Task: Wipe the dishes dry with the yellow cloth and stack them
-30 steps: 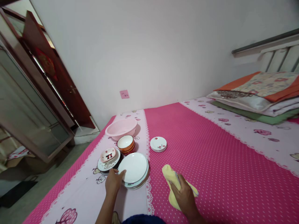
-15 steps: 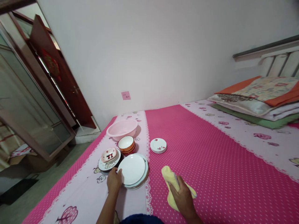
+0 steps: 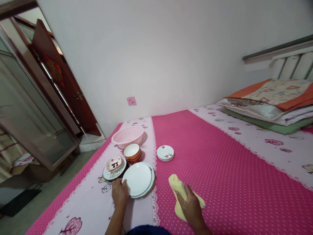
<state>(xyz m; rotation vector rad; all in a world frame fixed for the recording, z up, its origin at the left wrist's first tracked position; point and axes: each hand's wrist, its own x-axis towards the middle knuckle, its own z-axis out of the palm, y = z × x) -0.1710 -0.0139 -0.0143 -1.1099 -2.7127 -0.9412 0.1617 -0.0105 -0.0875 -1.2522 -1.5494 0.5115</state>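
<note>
My left hand (image 3: 119, 192) grips the left edge of a white plate (image 3: 137, 179), the top one of a stack of plates (image 3: 152, 182). My right hand (image 3: 190, 204) is closed around a bunched yellow cloth (image 3: 177, 184), which rests on the pink part of the bedspread. Just left of the plate stack stands another pile of plates (image 3: 121, 171), topped by a small pink-rimmed dish (image 3: 114, 162). Orange bowls with white insides (image 3: 132, 151) are nested behind it. Beyond my hands is a small stack of flowered saucers (image 3: 165, 152).
A pink basin (image 3: 128, 135) sits behind the bowls, near the wall. Folded bedding (image 3: 271, 101) is piled at the far right, beside a white headboard (image 3: 293, 67). The bed's left edge drops to a grey floor, with a door (image 3: 66, 78) beyond.
The white plate has shifted very slightly left over the stack, with my left hand on its edge. My right hand keeps its hold on the yellow cloth.
</note>
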